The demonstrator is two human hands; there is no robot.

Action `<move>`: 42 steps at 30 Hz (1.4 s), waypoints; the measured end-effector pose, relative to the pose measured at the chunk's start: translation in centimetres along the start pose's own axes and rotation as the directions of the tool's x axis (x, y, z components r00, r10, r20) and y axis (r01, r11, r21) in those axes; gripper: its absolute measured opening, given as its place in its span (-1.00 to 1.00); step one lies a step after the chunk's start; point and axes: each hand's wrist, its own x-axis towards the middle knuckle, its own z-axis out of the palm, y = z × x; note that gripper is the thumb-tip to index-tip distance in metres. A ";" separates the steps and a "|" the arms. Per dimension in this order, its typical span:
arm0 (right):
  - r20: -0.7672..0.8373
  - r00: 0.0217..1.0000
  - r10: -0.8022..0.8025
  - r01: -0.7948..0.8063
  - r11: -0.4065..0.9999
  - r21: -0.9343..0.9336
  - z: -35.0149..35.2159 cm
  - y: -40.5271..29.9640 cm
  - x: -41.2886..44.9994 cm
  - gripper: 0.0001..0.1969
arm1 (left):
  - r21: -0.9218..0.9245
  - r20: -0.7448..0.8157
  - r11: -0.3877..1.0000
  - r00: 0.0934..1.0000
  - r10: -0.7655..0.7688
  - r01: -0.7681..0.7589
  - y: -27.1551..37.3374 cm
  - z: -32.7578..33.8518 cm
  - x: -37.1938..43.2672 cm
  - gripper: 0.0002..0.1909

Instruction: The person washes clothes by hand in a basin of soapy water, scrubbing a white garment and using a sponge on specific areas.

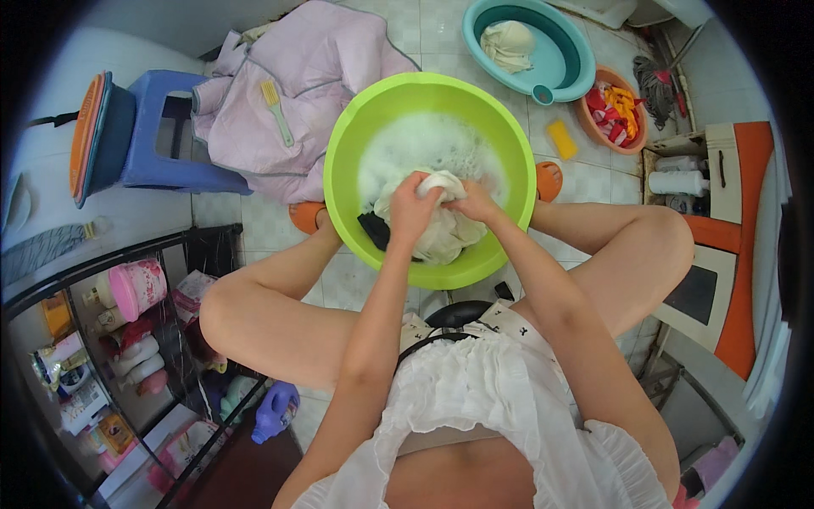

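Observation:
Both my hands grip a wet cream-coloured cloth garment (448, 235) over a large lime-green plastic basin (429, 275). My left hand (410, 207) pinches a bunched fold of it, thumb on top. Close beside it, my right hand (475, 202) holds the same fold from the other side. The rest of the garment hangs down into the near part of the basin. White suds (423, 143) cover the water beyond my hands. A black piece of cloth (375, 230) lies left of the garment, against the basin's inner wall.
A pink quilted padded item (305, 57) lies at left, a scrubbing brush (277, 113) on it. Near a blue plastic stool (143, 127) stands a shelf of bottles. At right are a teal tub (559, 57) with pale cloth, a yellow sponge (562, 140) and an orange basin (626, 145) of clothes.

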 end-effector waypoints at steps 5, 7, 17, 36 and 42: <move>-0.120 0.989 0.085 -0.057 0.975 0.215 -1.7 -6.6 0.4 -0.63 | -0.398 -0.171 0.917 0.983 -0.067 -0.007 -2.9 -4.7 2.5 -0.68; -0.144 0.985 0.090 -0.037 0.940 0.339 -3.6 -8.9 0.4 -0.66 | -0.404 -0.220 0.913 0.963 -0.154 0.054 -3.9 -5.7 2.8 -0.64; -0.142 0.990 -0.017 0.115 0.687 0.718 -8.1 -19.2 1.6 -0.68 | -0.563 0.032 0.588 0.726 -0.687 0.581 -12.3 -2.6 1.7 -0.56; -0.433 0.873 0.224 -0.414 0.811 -0.414 -2.2 2.8 6.2 -0.33 | 0.510 -0.179 0.774 0.927 -0.331 0.375 -9.8 1.2 8.3 0.11; -0.255 0.814 0.522 -0.578 0.686 -0.442 2.4 5.1 0.7 -0.45 | 0.600 -0.162 0.709 0.925 -0.345 0.369 -11.7 0.6 11.4 -0.15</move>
